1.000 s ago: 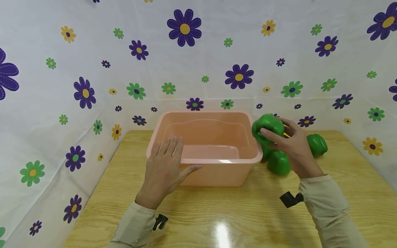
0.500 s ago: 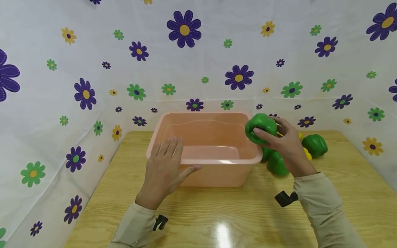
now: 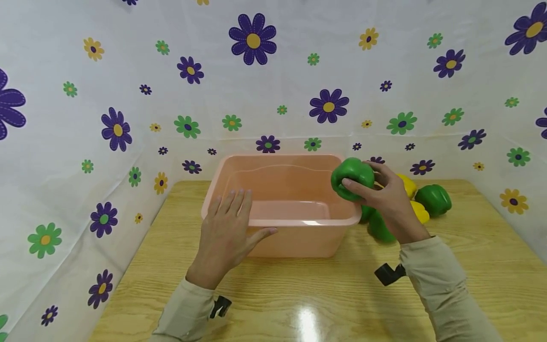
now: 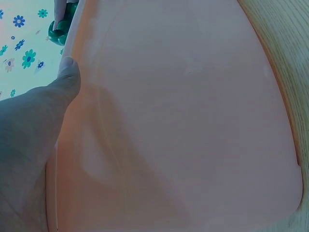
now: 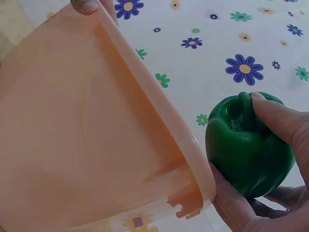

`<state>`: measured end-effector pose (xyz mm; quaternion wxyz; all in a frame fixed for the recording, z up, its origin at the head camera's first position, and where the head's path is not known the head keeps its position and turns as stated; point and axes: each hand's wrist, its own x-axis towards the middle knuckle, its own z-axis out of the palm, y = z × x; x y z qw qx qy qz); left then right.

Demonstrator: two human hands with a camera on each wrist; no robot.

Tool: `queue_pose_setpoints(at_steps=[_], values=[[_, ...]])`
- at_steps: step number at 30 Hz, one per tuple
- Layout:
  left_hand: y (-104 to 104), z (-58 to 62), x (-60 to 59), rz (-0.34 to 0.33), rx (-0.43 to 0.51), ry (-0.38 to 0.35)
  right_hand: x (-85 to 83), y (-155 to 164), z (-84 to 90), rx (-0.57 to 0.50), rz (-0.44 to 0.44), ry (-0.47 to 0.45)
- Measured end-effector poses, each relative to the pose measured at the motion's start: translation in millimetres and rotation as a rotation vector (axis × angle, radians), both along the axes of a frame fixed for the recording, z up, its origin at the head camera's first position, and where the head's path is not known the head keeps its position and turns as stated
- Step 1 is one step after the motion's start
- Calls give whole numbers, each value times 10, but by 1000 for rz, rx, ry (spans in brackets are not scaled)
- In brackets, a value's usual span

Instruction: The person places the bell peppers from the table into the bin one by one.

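My right hand (image 3: 384,192) grips a green bell pepper (image 3: 351,176) and holds it in the air just over the right rim of the pink plastic tub (image 3: 299,223). In the right wrist view the same pepper (image 5: 247,145) sits stem-up in my fingers beside the tub's rim (image 5: 159,116). My left hand (image 3: 226,232) rests flat, fingers straight, on the tub's front left rim; the left wrist view shows the thumb (image 4: 67,77) against the tub wall (image 4: 183,125). The tub's inside looks empty.
More peppers lie on the wooden table (image 3: 299,294) right of the tub: green ones (image 3: 433,199) (image 3: 378,228) and yellow ones (image 3: 408,185) (image 3: 420,212). Flower-print sheeting (image 3: 256,85) walls the table at back and both sides.
My right hand has carried the green pepper leftward, from beside the pile to over the tub's right rim. Yellow peppers behind it have come into view. The left hand has not moved.
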<state>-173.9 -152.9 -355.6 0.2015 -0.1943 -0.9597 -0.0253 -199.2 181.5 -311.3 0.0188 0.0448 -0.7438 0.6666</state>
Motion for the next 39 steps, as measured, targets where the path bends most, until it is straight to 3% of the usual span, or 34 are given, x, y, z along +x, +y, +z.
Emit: queue_pose_setpoints(at_steps=[19, 39], values=[[2, -6, 2, -15, 3, 52, -11, -12, 3, 13, 29, -28], [-7, -11, 3, -11, 8, 38, 0, -19, 7, 43, 46, -22]])
